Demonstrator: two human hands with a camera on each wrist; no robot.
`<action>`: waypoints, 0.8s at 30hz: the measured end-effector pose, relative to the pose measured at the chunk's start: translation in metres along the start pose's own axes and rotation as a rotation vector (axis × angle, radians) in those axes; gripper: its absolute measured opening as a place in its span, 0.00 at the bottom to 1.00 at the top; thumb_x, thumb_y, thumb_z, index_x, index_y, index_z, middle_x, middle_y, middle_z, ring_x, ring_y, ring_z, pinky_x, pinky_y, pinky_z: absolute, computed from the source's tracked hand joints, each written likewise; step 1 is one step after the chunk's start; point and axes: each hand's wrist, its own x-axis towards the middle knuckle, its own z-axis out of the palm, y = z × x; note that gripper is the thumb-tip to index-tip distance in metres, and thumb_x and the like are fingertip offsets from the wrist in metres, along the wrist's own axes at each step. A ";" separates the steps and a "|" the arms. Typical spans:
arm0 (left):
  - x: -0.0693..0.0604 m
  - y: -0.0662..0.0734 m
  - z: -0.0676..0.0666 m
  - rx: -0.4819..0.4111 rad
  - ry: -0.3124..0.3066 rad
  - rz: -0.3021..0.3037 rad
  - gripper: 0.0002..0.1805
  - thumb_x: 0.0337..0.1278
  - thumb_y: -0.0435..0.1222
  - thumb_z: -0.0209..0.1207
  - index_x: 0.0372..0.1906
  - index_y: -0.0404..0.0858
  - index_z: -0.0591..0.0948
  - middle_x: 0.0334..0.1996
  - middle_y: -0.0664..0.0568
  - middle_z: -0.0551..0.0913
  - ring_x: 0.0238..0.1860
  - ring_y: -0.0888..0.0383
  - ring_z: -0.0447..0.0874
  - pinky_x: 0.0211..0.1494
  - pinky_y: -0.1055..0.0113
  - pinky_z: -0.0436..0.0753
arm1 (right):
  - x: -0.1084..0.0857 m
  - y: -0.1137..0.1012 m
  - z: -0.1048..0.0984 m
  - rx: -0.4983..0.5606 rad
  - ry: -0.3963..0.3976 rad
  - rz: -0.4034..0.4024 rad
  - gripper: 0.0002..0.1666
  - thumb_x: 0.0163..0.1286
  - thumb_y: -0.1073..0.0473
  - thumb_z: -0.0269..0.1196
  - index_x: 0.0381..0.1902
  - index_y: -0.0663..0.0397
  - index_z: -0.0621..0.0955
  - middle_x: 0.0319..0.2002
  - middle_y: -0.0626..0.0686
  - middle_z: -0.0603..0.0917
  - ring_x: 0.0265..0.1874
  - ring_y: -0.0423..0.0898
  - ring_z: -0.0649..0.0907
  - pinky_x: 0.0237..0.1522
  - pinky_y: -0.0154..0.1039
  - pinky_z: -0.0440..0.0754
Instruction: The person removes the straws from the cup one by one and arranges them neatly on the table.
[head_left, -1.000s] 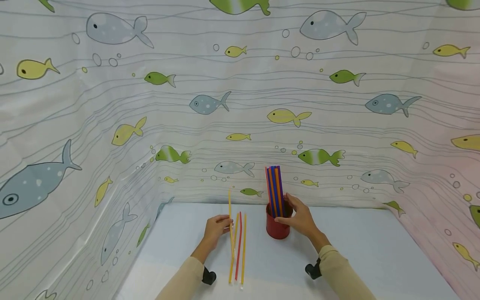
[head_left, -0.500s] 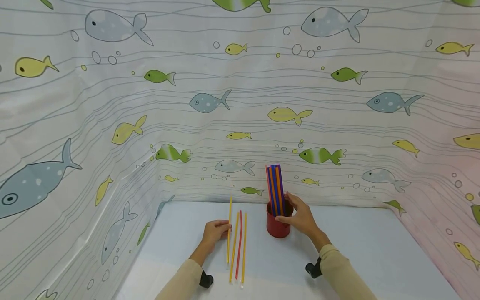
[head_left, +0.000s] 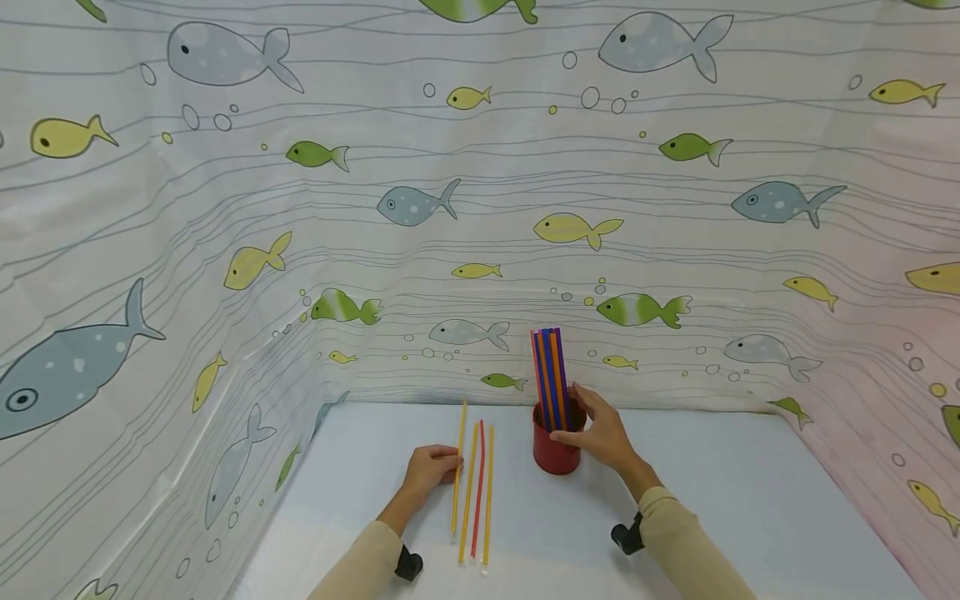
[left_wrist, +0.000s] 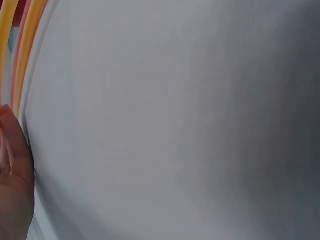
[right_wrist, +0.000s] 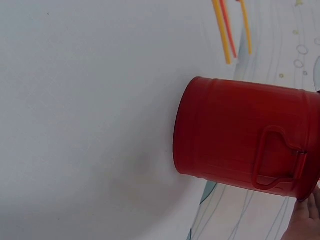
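My left hand (head_left: 429, 475) pinches a thin yellow straw-like stick (head_left: 459, 433), its lower end pointing toward me. Just right of it lie a yellow stick (head_left: 468, 492), a red stick (head_left: 478, 492) and another yellow stick (head_left: 489, 492), side by side with pale lower ends. The left wrist view shows only part of that hand (left_wrist: 15, 170) at its edge. My right hand (head_left: 603, 433) holds a red metal can (head_left: 556, 457) at its rim, thumb in front. Several blue, orange, purple and red sticks (head_left: 551, 375) stand in the can. The right wrist view shows the can's wire handle (right_wrist: 275, 160).
A white table (head_left: 697, 492) carries everything. Fish-patterned sheeting (head_left: 480, 242) rises behind it and along both sides. The can stands near the table's back edge, right of the row of sticks.
My left hand has moved slightly left and toward me, bringing its yellow stick down from crossing the neighbouring one to lie alongside the row. My right hand and the can stay put.
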 end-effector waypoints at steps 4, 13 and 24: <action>0.000 0.000 0.002 0.092 0.002 0.011 0.15 0.58 0.28 0.64 0.47 0.21 0.80 0.35 0.38 0.86 0.33 0.52 0.87 0.36 0.63 0.87 | 0.000 0.001 0.000 -0.002 0.002 -0.001 0.62 0.47 0.47 0.80 0.74 0.58 0.61 0.66 0.54 0.72 0.66 0.52 0.70 0.65 0.51 0.67; 0.002 0.002 0.006 0.310 -0.015 0.064 0.13 0.54 0.29 0.67 0.41 0.24 0.82 0.29 0.46 0.86 0.26 0.57 0.85 0.29 0.66 0.86 | 0.000 0.001 0.000 0.010 0.002 0.001 0.61 0.48 0.51 0.80 0.74 0.58 0.61 0.66 0.54 0.72 0.66 0.53 0.70 0.65 0.52 0.68; 0.001 0.001 0.007 0.384 0.001 0.132 0.11 0.49 0.27 0.70 0.37 0.25 0.82 0.27 0.46 0.86 0.23 0.57 0.85 0.25 0.67 0.85 | 0.001 0.002 0.000 0.001 0.002 -0.001 0.61 0.48 0.50 0.79 0.74 0.58 0.61 0.67 0.54 0.71 0.66 0.53 0.70 0.65 0.52 0.67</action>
